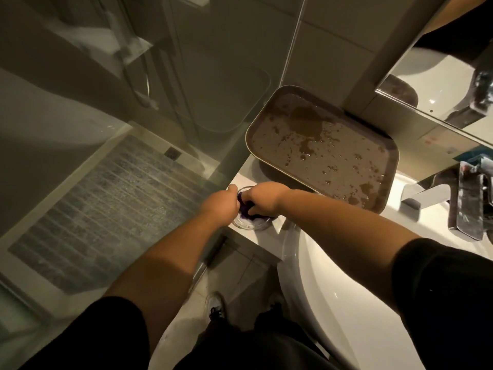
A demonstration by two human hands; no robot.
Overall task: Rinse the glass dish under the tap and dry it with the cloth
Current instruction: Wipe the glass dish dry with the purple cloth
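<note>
Hands drying the glass dish point(246, 224) on the counter edge.
Your left hand point(221, 202) grips the rim; just beside it, your right hand point(262, 200) presses the purple cloth point(245, 208) into the dish beneath.

The glass dish point(249, 224) is small, round and clear, and sits upright on the white surface point(262, 237) at its front corner, at 7 o'clock from the brown tray. A dark purple cloth point(246, 208) lies bunched inside it, filling its middle.
</note>
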